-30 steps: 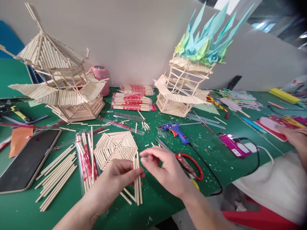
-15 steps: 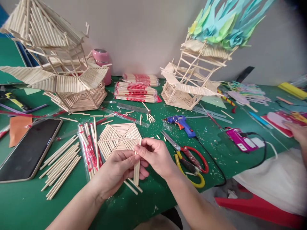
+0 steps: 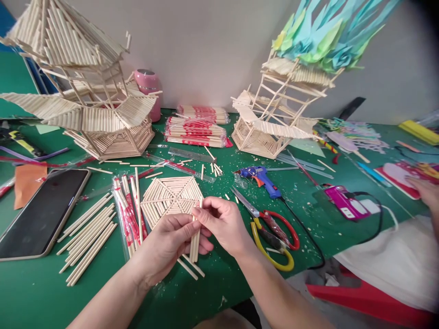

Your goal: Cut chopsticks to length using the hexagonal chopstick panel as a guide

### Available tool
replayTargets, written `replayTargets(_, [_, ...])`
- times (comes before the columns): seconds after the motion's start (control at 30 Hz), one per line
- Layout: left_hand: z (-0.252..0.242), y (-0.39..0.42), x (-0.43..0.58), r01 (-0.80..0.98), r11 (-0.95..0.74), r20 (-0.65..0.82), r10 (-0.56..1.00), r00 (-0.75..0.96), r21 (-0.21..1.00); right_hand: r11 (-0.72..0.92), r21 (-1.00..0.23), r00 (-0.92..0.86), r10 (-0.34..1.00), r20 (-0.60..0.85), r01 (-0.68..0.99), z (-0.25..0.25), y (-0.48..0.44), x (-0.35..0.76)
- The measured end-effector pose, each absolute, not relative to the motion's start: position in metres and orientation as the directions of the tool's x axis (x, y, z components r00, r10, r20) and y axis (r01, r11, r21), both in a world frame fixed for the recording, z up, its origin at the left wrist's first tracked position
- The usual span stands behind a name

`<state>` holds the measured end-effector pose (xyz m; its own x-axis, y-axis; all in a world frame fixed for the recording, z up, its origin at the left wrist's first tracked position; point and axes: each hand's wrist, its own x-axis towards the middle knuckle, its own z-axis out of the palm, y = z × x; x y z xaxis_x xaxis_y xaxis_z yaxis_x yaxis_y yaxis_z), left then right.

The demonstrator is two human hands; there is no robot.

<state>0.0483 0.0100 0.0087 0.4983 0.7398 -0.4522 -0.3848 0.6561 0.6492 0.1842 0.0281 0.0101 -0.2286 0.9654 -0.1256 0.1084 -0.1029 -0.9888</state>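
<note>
Between my two hands a few wooden sticks (image 3: 195, 246) are held side by side, roughly upright. My left hand (image 3: 174, 240) pinches them from the left, fingers curled behind. Thumb and fingertips of my right hand (image 3: 219, 221) are closed on their upper ends. Just behind the hands lies a flat hexagonal stick panel (image 3: 168, 196), partly covered by them. Two loose sticks (image 3: 188, 268) lie below my left hand. Left of the panel are chopsticks in red-and-clear wrappers (image 3: 127, 214) and a fanned row of bare sticks (image 3: 87, 240).
A blue glue gun (image 3: 259, 178) and red-and-yellow scissors (image 3: 270, 233) lie to the right. Behind stand two stick pavilions, one left (image 3: 113, 141), one right (image 3: 264, 137), with packed stick bundles (image 3: 195, 130) between. A phone (image 3: 44, 210) lies left. Another person's hand (image 3: 425, 187) is far right.
The view has shifted very slightly. Both hands keep their grip on the sticks, whose lower ends have turned or spread a little.
</note>
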Motion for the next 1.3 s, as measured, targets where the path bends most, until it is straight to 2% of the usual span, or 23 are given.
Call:
replayTargets(0.1, [0.01,0.01,0.049,-0.37,0.609,-0.429,0.775,0.464,0.702,-0.07,-0.983,-0.231,0.967,-0.108,0.17,0.014,0.027,0.186])
replayTargets(0.3, [0.011,0.01,0.049,-0.357,0.573,-0.413,0.801,0.433,0.737,0.128,-0.933,-0.317,0.948,0.015,0.338,0.021,0.027,0.19])
replayTargets(0.53, [0.009,0.011,0.048,-0.301,0.511,-0.388,0.838,0.384,0.805,0.092,-0.941,-0.377,0.925,-0.04,0.325,0.023,0.027,0.19])
replayTargets(0.73, [0.006,0.01,0.049,-0.288,0.48,-0.366,0.854,0.369,0.829,0.102,-0.938,-0.372,0.928,-0.031,0.332,0.022,0.029,0.191])
replayTargets(0.87, [0.007,0.009,0.051,-0.308,0.519,-0.395,0.835,0.384,0.798,0.009,-0.967,-0.321,0.944,-0.076,0.255,0.017,0.03,0.188])
replayTargets(1.07, [0.009,0.012,0.05,-0.383,0.637,-0.466,0.761,0.451,0.669,-0.158,-0.984,-0.321,0.93,-0.177,0.085,0.01,0.033,0.184])
replayTargets(1.3, [0.012,0.012,0.047,-0.435,0.695,-0.478,0.714,0.512,0.572,-0.141,-0.987,-0.229,0.961,-0.155,0.077,0.008,0.039,0.181])
